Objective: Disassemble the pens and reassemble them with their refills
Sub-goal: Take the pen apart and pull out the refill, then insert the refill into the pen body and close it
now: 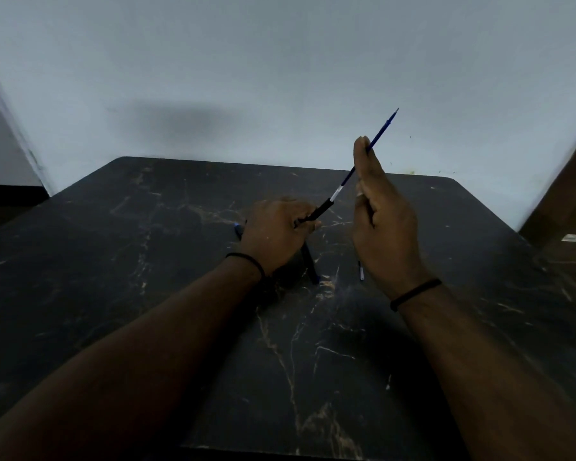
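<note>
We hold the refill (381,129) pinched in our right hand (379,214) fingers (363,151), its long axis slanting down-left into the black barrel (318,212) gripped by our left hand (273,234), both above the desk (147,294).

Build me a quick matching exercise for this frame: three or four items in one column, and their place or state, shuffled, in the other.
Column one:
1. blue refill
2. black barrel
3. loose pen
4. wristband

Column two:
A. lies flat on the table below the left hand
B. worn just below the right hand
C. gripped by the left hand
D. pinched by the right hand, pointing up toward the wall

Pairs: 1-D, 2-C, 3-A, 4-B
</note>
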### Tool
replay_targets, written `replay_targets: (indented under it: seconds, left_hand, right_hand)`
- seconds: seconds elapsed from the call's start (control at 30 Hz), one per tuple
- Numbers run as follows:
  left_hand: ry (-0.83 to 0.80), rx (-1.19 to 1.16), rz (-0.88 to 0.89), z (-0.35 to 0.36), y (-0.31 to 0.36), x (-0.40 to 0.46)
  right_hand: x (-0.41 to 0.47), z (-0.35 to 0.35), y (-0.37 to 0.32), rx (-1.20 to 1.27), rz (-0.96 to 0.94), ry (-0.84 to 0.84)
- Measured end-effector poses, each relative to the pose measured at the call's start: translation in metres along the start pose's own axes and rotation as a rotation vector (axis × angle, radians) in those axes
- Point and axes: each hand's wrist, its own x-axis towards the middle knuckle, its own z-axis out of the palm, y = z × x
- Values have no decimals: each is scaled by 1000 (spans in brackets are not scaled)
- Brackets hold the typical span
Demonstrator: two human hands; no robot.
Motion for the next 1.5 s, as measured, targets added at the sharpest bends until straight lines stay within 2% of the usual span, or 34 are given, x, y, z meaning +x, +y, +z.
replay_targets:
  seconds: [0.37,0.53,0.63,0.73,0.87,0.97,1.07,1.13,1.2,1.3,1.33,1.4,1.5]
  left_hand:
    - [2,-47,0,-2,5,-1]
    - [51,-222,-73,-1,8,-4]
    - [66,-380,-149,-2,9,-5]
    - [50,-464,-201,-2,11,-5]
    - [1,-499,-125,-4,16,-6]
    - [-8,-475,-33,-4,19,-7]
    - [-18,-476,22,-3,19,-8]
    - [-18,-419,9,-5,12,-5]
    - [60,-283,-44,-10,2,-2]
    - [291,11,-322,-21,-26,4]
    - [296,106,-427,-26,-37,5]
    - [169,245,-610,-38,-53,6]
    - [-264,506,-628,-51,-63,7]
  right_hand:
    - [-2,3,2,22,-5,-33]
    - [-2,5,-3,52,-2,-112]
    - [-4,7,-6,73,4,-15]
    - [-4,10,-10,153,127,102]
    - [-4,15,-5,157,335,50]
    - [-6,18,-1,78,307,49]
    - [-5,18,-4,122,305,81]
    - [-5,17,-6,194,319,88]
    - [-6,17,-7,244,332,85]
    - [-7,19,-5,225,367,67]
    - [-8,20,-2,215,387,49]
    - [-11,23,3,199,414,-5]
    - [-15,26,8,146,402,-77]
